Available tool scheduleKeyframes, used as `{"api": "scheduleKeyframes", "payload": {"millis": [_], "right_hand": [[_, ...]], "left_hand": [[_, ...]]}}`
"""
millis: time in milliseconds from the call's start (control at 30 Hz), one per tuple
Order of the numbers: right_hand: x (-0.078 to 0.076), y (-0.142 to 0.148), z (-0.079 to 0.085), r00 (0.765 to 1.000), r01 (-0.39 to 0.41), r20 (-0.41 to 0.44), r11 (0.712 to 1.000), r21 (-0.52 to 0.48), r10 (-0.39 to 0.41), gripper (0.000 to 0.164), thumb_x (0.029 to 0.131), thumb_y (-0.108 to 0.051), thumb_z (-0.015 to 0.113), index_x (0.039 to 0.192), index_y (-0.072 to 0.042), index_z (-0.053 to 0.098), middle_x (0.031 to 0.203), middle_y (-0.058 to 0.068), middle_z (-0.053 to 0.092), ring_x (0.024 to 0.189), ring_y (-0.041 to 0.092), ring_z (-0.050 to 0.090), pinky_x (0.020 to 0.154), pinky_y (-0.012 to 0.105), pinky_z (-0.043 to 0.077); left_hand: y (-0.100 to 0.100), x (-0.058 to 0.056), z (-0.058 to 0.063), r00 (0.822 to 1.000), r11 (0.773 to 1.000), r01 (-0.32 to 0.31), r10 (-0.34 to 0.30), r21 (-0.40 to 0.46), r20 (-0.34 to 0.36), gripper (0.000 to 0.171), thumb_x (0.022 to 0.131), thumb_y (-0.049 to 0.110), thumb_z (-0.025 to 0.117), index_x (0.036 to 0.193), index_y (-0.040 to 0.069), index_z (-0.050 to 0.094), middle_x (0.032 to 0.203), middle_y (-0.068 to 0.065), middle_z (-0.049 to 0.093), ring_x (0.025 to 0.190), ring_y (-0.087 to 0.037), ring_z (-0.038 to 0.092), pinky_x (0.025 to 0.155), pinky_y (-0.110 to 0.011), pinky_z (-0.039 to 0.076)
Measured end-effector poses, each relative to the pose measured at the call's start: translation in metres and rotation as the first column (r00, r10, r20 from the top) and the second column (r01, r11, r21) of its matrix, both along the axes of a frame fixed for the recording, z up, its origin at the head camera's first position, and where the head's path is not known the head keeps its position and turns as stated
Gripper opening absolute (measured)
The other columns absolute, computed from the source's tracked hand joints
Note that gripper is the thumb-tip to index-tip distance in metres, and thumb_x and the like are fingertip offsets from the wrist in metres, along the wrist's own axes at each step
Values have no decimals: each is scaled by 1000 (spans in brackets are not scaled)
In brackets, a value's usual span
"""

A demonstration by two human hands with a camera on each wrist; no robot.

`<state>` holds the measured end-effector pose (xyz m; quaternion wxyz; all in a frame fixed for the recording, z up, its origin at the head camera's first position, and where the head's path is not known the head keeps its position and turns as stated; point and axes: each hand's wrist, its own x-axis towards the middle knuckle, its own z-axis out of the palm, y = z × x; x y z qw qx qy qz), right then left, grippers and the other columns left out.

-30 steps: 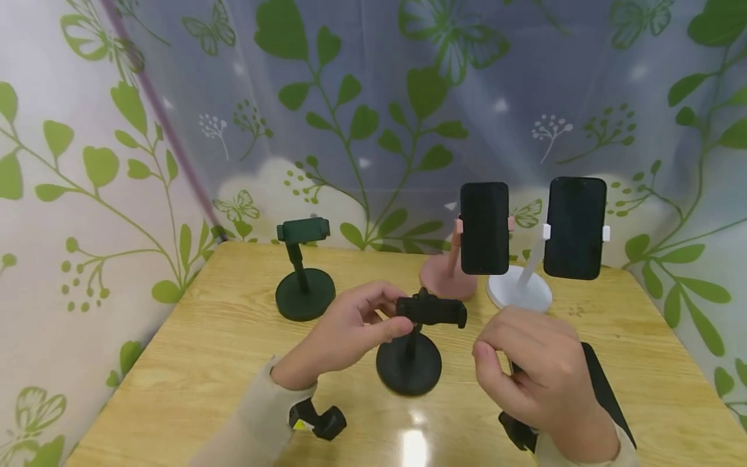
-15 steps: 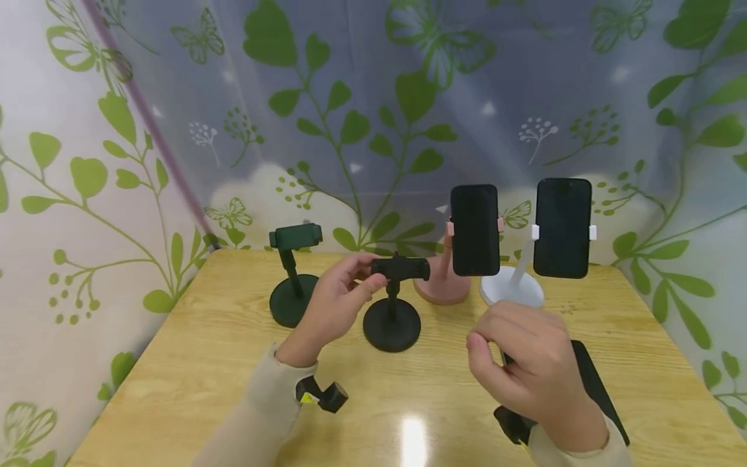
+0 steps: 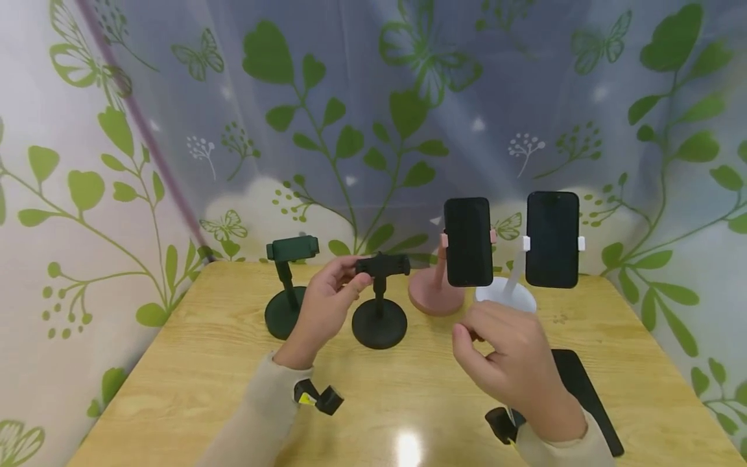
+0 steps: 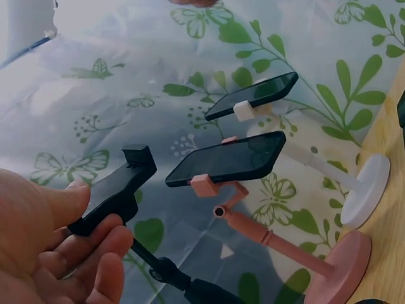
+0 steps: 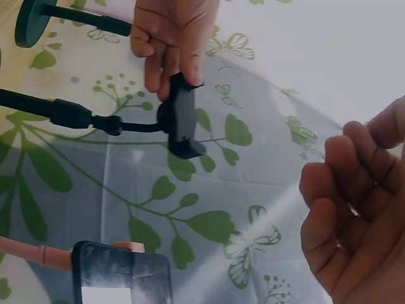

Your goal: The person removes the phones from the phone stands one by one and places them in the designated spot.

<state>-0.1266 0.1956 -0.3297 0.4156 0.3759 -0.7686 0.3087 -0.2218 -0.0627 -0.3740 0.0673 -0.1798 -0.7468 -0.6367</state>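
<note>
In the head view a black phone stand (image 3: pixel 379 325) rises from its round base on the table. My left hand (image 3: pixel 328 299) pinches the left end of its clamp (image 3: pixel 382 264) between thumb and fingers. The left wrist view shows the thumb above the clamp (image 4: pixel 114 190) and the fingers beneath, with no phone in it. My right hand (image 3: pixel 506 360) hovers at the right front, its fingers loosely curled around nothing. Below it lies a flat black phone-like slab (image 3: pixel 583 395), partly covered by that hand and wrist.
Left of the black stand is a dark green stand (image 3: pixel 286 311) with no phone. At right stand a pink stand (image 3: pixel 434 297) and a white stand (image 3: pixel 513 295), bearing an upright pink-clamped phone (image 3: pixel 469 241) and white-clamped phone (image 3: pixel 552 240). A patterned curtain (image 3: pixel 327 149) hangs behind the table (image 3: pixel 216 389).
My left hand has moved the black stand back and slightly left, into line with the other stands. The right hand has stayed nearly in place. The head view has shifted slightly.
</note>
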Motion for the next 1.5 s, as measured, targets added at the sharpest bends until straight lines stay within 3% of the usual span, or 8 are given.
{"api": "scheduleKeyframes", "payload": {"millis": [200, 567, 833, 1000, 1133, 1267, 1400, 1500], "right_hand": [[-8, 5, -10, 982, 124, 135, 991, 45, -129, 29, 88, -4, 61, 67, -22, 51, 62, -12, 44, 57, 2, 41, 54, 17, 36], [-22, 7, -16, 955, 200, 206, 976, 83, -213, 32, 89, -2, 65, 68, -25, 53, 62, -15, 43, 57, 0, 39, 51, 21, 37], [-33, 9, -22, 896, 289, 326, 953, 89, -302, 17, 92, -3, 65, 80, -16, 68, 68, -11, 56, 58, 4, 48, 55, 26, 46], [-37, 16, -24, 779, 391, 498, 916, 89, -381, 5, 99, -13, 63, 100, -10, 67, 89, 0, 63, 74, 14, 56, 68, 33, 51], [-40, 23, -22, 640, 468, 644, 877, 106, -419, 31, 103, -26, 57, 122, -2, 57, 113, 12, 58, 93, 26, 55, 80, 43, 49], [-46, 29, -23, 534, 498, 741, 859, 114, -408, 54, 103, -33, 55, 139, 6, 43, 134, 24, 48, 114, 38, 50, 92, 55, 48], [-54, 36, -28, 434, 468, 798, 862, 196, -418, 80, 104, -42, 52, 156, 8, 20, 150, 33, 37, 130, 47, 45, 103, 65, 44], [-63, 42, -33, 394, 413, 847, 892, 185, -358, 89, 106, -47, 47, 162, 5, 2, 160, 34, 27, 140, 49, 39, 108, 66, 41]], "left_hand": [[-4, -6, -6, 999, 999, -40, 39, 16, 17, 40, 102, 23, 68, 137, 5, 61, 116, -13, 71, 101, -23, 65, 80, -28, 53], [-1, -14, -11, 995, 989, -59, 47, 139, 92, 37, 101, 25, 70, 130, 6, 56, 115, -12, 72, 100, -14, 71, 82, -37, 53], [-3, -26, -11, 993, 986, -64, 47, 154, 112, 40, 103, 27, 68, 134, 6, 55, 121, -17, 70, 101, -18, 71, 79, -34, 52], [4, -39, -8, 994, 984, -58, 41, 169, 99, 40, 103, 27, 67, 134, 5, 55, 121, -17, 69, 101, -24, 72, 76, -33, 55], [12, -45, -4, 996, 985, -30, 15, 168, 88, 39, 103, 29, 67, 131, 6, 55, 118, -15, 68, 100, -24, 72, 74, -31, 55], [10, -43, -6, 992, 989, -22, 4, 144, 122, 40, 103, 29, 67, 133, 6, 53, 120, -16, 67, 104, -30, 71, 74, -32, 56], [0, -34, -10, 985, 998, 43, -37, -37, 166, 42, 104, 34, 66, 134, 8, 53, 116, -11, 68, 100, -29, 70, 79, -37, 58], [-8, -21, -10, 972, 953, 177, -130, -247, 195, 31, 104, 35, 65, 122, 11, 61, 103, -5, 70, 90, -22, 68, 78, -40, 55]]}}
